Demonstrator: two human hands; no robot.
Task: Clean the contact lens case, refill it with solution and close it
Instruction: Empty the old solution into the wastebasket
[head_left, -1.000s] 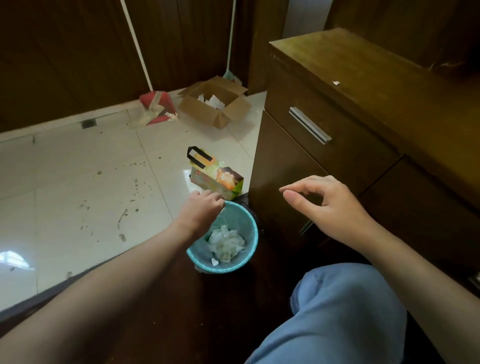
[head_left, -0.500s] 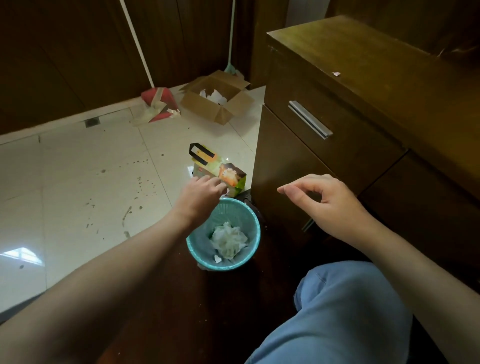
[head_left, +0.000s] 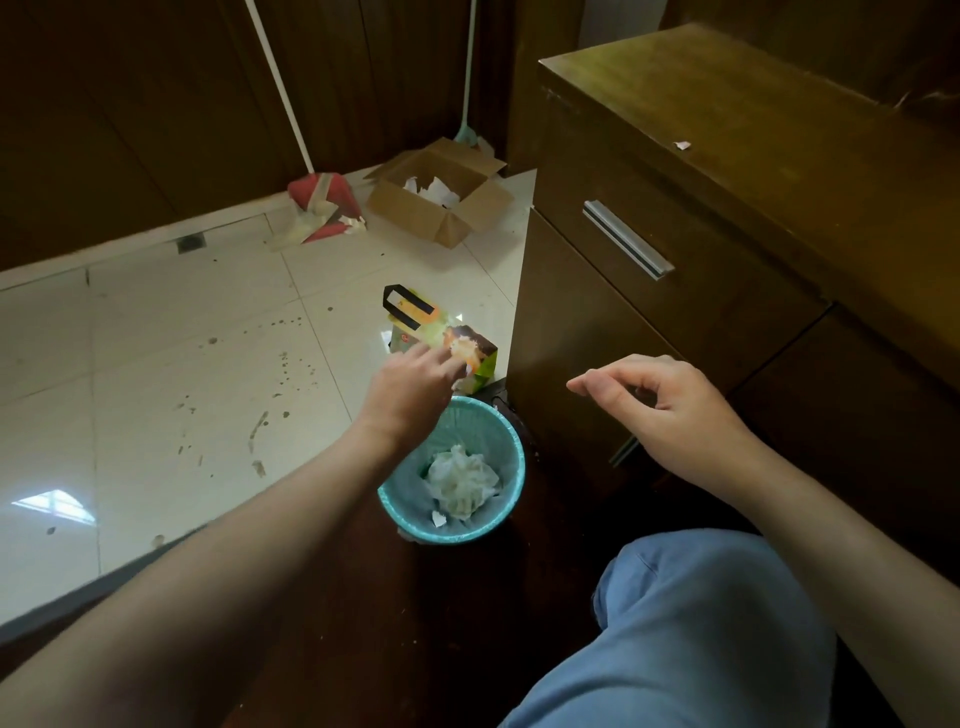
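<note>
Fingers of the left hand (head_left: 410, 387) reach out straight above the teal bin (head_left: 511, 470); the right hand (head_left: 670, 410) hangs loosely curled, holding nothing. Crumpled tissue (head_left: 462, 480) lies inside the bin.

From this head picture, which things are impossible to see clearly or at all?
- Left hand fingertips: blurred, so whether they hold anything is unclear.
- Contact lens case: nowhere in the head view.
- Bin bottom: covered by crumpled tissue.
- Colourful bag: partly behind the left hand, print unreadable.
- Cabinet: cut by the right edge.

Open bin (head_left: 511, 447) hemmed between cabinet (head_left: 571, 338) and bag (head_left: 441, 332).
</note>
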